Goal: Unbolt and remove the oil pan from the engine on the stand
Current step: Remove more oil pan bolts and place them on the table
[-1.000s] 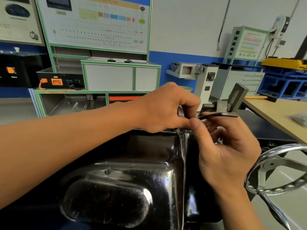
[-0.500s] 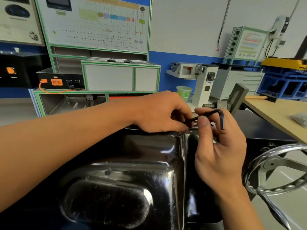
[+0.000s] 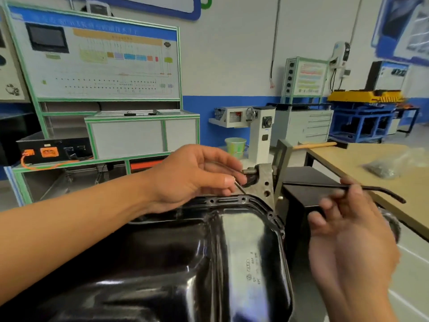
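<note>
My left grip [image 3: 197, 177] pinches what looks like a bolt [image 3: 239, 185] just above the twelve-o'clock flange of the oil pan [image 3: 232, 252]; my right grip [image 3: 348, 240], at three o'clock from it, pinches the hex key [image 3: 375, 188], shaft lying nine-to-three.

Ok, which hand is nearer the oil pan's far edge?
Left. The left hand hovers above the oil pan's far edge; the right hand holds a hex key off to its right.

Left hand [image 3: 192, 175] and right hand [image 3: 348, 240] are bare, like the forearms [image 3: 69, 228].
</note>
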The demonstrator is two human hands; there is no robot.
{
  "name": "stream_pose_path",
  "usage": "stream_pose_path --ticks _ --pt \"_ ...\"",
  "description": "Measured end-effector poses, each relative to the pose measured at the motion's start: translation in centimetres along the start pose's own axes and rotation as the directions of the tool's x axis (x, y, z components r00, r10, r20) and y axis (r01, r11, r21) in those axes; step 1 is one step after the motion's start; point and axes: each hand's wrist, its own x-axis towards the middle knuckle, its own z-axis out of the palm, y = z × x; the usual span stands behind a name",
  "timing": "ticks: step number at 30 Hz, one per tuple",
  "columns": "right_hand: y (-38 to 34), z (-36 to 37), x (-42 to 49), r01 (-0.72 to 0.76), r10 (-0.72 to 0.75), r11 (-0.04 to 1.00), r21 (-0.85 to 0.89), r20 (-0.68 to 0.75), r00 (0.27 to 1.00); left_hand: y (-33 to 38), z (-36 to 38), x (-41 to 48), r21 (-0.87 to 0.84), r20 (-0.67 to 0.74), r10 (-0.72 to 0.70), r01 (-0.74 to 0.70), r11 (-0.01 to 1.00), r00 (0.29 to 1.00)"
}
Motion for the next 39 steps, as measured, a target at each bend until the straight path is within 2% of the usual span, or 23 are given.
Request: stream_pose_path --ticks 2,5,7,9,11,13,15,18,23,25,27,33,39 --pt "-1.1 -1.0 0.9 -0.050 0.052 0.998 0.030 -0.061 0.997 -0.1 1.2 1.0 -0.103 -0.004 -0.052 0.051 0.993 0.999" --pt "-2.6 -2.8 1.8 -0.058 0.066 0.996 0.064 -0.127 0.990 0.0 4.3 3.4 -0.167 0.033 -0.052 0.057 0.984 0.998" --pt "-3.9 -4.3 2.7 -0.016 0.028 0.998 0.066 -0.180 0.983 0.0 7.1 5.3 -0.180 0.077 -0.036 0.049 0.982 0.996" --pt "-6.1 -6.2 3.9 0.105 -0.102 0.994 -0.005 -0.265 0.959 -0.1 10.6 7.7 -0.140 0.129 -0.036 0.054 0.989 0.991" --pt "-8.7 -8.4 5.1 0.267 -0.309 0.950 -0.164 -0.339 0.889 -0.5 14.3 10.2 -0.022 0.179 -0.037 0.041 0.999 0.983" --pt "-11.8 -11.1 6.0 0.408 -0.522 0.845 -0.346 -0.373 0.767 -1.3 18.7 12.8 0.126 0.241 -0.054 0.024 0.992 0.969" --pt "-14.8 -13.9 6.5 0.469 -0.645 0.755 -0.457 -0.391 0.657 -2.6 23.1 15.3 0.208 0.294 -0.073 0.010 0.978 0.953" --pt "-18.0 -17.7 6.9 0.479 -0.691 0.719 -0.503 -0.451 0.565 -5.1 29.4 19.0 0.271 0.347 -0.065 -0.034 0.962 0.936" --pt "-21.0 -21.8 7.6 0.485 -0.711 0.702 -0.521 -0.536 0.454 -10.5 38.8 23.3 0.407 0.393 -0.062 -0.113 0.906 0.917" --pt "-21.7 -22.7 8.1 0.484 -0.705 0.709 -0.514 -0.547 0.451 -12.6 41.0 24.2 0.426 0.434 -0.082 -0.125 0.896 0.897" --pt "-21.8 -23.2 8.5 0.477 -0.683 0.730 -0.489 -0.553 0.477 -14.1 42.0 25.1 0.445 0.454 -0.097 -0.132 0.886 0.886" --pt "-21.5 -24.0 9.5 0.473 -0.656 0.755 -0.454 -0.517 0.550 -16.0 42.6 27.2 0.428 0.477 -0.008 -0.225 0.875 0.879" --pt "-21.4 -24.4 9.6 0.485 -0.674 0.739 -0.468 -0.501 0.543 -17.3 42.6 27.7 0.405 0.460 0.071 -0.280 0.870 0.885"
